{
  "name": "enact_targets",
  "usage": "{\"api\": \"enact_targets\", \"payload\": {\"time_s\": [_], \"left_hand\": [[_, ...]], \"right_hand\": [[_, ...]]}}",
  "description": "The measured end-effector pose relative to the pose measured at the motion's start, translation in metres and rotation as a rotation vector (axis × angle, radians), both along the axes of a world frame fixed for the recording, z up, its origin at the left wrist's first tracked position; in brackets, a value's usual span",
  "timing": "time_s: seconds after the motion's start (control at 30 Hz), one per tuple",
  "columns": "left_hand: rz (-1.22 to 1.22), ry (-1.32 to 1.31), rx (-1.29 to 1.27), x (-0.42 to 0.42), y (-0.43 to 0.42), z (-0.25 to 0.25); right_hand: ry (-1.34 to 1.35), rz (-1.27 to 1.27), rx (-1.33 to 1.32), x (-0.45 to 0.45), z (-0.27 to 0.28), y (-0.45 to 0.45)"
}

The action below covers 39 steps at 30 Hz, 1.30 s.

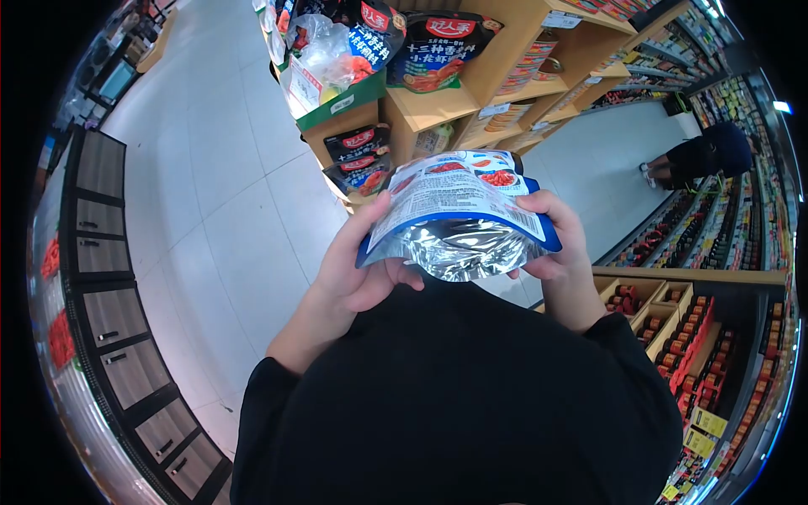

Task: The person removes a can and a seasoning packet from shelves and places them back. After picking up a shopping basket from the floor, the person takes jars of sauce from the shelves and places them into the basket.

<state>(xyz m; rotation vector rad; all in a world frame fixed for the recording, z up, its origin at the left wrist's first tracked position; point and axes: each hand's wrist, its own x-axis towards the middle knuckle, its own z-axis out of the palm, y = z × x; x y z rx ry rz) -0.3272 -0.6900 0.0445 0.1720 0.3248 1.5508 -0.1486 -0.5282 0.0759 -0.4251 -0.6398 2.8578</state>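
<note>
Left fingers, right fingers | half-curled, clasping pouch | crinkled silver foil base (bowed)

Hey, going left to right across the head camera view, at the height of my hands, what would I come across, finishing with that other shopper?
Cabinets, floor, your left hand, the pouch, your right hand, the shopper a little higher up.

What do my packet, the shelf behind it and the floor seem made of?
Packet: probably foil-lined plastic, its silvery base shiny and creased. Shelf: smooth, pale wood or wood-look board, judging by its tan colour. Floor: likely tile with a slight sheen, given the straight seams.
</note>
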Motion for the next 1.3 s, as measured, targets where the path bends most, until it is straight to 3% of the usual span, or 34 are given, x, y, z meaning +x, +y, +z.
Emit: {"api": "enact_targets", "payload": {"time_s": [0.3,0.4,0.77,0.97,1.3], "left_hand": [[0.006,-0.015,-0.139,0.004,0.001,-0.001],[-0.025,-0.033,-0.141,0.002,0.001,-0.003],[-0.157,-0.4,0.096,-0.002,0.001,-0.009],[-0.063,-0.142,-0.208,0.003,0.004,-0.006],[-0.088,-0.187,-0.227,-0.001,0.001,-0.008]], "right_hand": [[0.089,0.013,-0.009,0.008,-0.006,0.0],[0.073,-0.088,-0.014,0.009,-0.003,-0.003],[0.044,-0.042,0.13,0.01,0.001,-0.006],[0.067,0.022,0.067,0.011,0.004,-0.01],[0.046,0.024,0.112,0.008,-0.001,-0.014]]}}
